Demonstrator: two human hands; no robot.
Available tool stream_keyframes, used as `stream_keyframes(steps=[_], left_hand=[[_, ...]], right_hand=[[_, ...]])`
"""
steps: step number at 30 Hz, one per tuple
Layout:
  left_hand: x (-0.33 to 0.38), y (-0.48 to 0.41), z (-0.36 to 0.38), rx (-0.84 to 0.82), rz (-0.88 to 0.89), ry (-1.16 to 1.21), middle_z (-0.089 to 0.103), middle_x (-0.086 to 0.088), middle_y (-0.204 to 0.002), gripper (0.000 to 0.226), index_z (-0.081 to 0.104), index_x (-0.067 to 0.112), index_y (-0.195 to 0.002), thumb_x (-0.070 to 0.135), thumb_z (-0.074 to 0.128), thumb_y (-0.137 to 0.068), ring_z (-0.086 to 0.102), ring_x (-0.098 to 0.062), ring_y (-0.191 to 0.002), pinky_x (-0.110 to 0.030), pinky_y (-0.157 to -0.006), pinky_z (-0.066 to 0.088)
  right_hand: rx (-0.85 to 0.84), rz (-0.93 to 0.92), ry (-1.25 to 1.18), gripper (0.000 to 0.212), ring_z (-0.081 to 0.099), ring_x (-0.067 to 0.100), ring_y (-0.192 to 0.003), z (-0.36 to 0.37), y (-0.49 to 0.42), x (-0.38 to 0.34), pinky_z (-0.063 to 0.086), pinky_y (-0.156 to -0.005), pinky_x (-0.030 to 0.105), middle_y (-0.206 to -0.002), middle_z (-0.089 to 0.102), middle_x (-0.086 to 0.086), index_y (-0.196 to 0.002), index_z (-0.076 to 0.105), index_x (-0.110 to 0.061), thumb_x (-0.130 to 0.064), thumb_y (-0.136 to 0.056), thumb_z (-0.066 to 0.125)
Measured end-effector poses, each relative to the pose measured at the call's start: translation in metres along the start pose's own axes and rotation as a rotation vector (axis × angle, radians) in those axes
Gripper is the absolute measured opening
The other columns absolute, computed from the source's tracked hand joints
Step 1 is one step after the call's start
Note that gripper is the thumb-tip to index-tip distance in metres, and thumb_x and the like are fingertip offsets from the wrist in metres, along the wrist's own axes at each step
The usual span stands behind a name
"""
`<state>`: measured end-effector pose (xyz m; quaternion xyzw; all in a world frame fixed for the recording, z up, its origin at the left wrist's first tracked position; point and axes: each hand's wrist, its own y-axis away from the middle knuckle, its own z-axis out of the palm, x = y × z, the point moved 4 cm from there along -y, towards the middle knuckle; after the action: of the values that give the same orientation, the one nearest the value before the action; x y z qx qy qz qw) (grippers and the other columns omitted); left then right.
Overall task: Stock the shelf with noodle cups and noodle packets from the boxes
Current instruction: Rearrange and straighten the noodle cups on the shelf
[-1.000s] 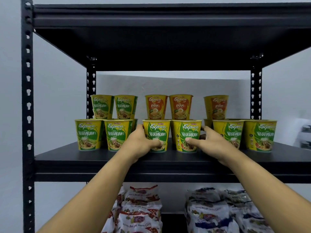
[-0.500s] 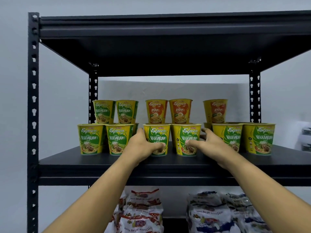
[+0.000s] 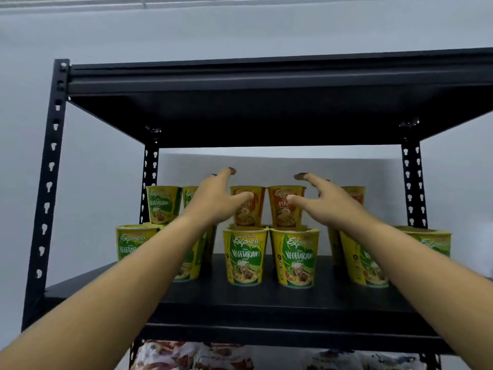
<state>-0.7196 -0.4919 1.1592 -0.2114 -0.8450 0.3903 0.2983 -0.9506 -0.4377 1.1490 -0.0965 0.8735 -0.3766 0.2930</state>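
Yellow-green "Vegetarian" noodle cups stand in a front row on the black shelf board [image 3: 240,303]; the two middle ones are the left cup [image 3: 245,256] and the right cup [image 3: 294,259]. Behind them, stacked higher, are two orange "Ayam" cups [image 3: 246,209] [image 3: 284,212]. My left hand [image 3: 216,198] is raised in front of the left orange cup, fingers spread and holding nothing. My right hand [image 3: 317,201] mirrors it before the right orange cup, also spread and empty. My forearms hide parts of the outer cups.
The upper black shelf board [image 3: 266,102] hangs close above the stacked cups. Black perforated posts [image 3: 48,196] [image 3: 412,182] frame the bay. Noodle packets [image 3: 192,356] lie on the level below. A grey wall is behind.
Both hands have let go of the two middle front cups and risen to the upper row with fingers spread. The camera has tilted upward.
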Motion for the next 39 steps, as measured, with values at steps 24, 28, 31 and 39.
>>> stream_keyframes(steps=[24,28,31,39], left_hand=[[-0.005,-0.082,0.058,-0.257,-0.08,-0.3,0.068,-0.005,-0.124,0.04,0.062,0.028,-0.132,0.026,0.072,-0.093,0.063,-0.028,-0.105,-0.042,-0.09,0.06],[-0.011,-0.076,0.057,-0.255,-0.156,-0.217,0.044,-0.009,-0.155,0.079,0.034,0.03,-0.157,0.021,0.077,-0.091,0.054,-0.036,-0.128,-0.043,-0.088,0.061],[-0.019,-0.07,0.052,-0.211,-0.223,-0.228,0.036,-0.015,-0.16,0.101,0.011,0.025,-0.163,0.026,0.08,-0.089,0.046,-0.041,-0.138,-0.046,-0.1,0.053],[-0.031,-0.046,0.05,-0.408,-0.434,-0.084,0.048,-0.017,-0.149,0.074,0.034,0.009,-0.155,0.049,0.063,-0.099,0.056,-0.032,-0.122,-0.037,-0.085,0.051]], right_hand=[[-0.141,0.085,0.227,0.06,0.052,0.032,-0.124,0.036,-0.086,0.026,0.054,-0.095,0.042,-0.141,0.052,0.011,-0.144,0.047,-0.029,-0.005,-0.091,0.062],[-0.151,0.143,0.117,0.077,0.054,0.038,-0.121,0.036,-0.078,0.028,0.057,-0.088,0.042,-0.149,0.042,0.015,-0.153,0.031,-0.04,-0.007,-0.09,0.061],[-0.126,0.234,0.097,0.091,0.058,0.036,-0.117,0.033,-0.071,0.035,0.055,-0.08,0.036,-0.155,0.038,0.019,-0.161,0.007,-0.034,-0.023,-0.092,0.066],[-0.352,0.425,0.057,0.083,0.051,0.036,-0.127,0.046,-0.063,0.04,0.049,-0.091,0.043,-0.146,0.048,0.014,-0.148,0.041,-0.013,-0.048,-0.083,0.08]])
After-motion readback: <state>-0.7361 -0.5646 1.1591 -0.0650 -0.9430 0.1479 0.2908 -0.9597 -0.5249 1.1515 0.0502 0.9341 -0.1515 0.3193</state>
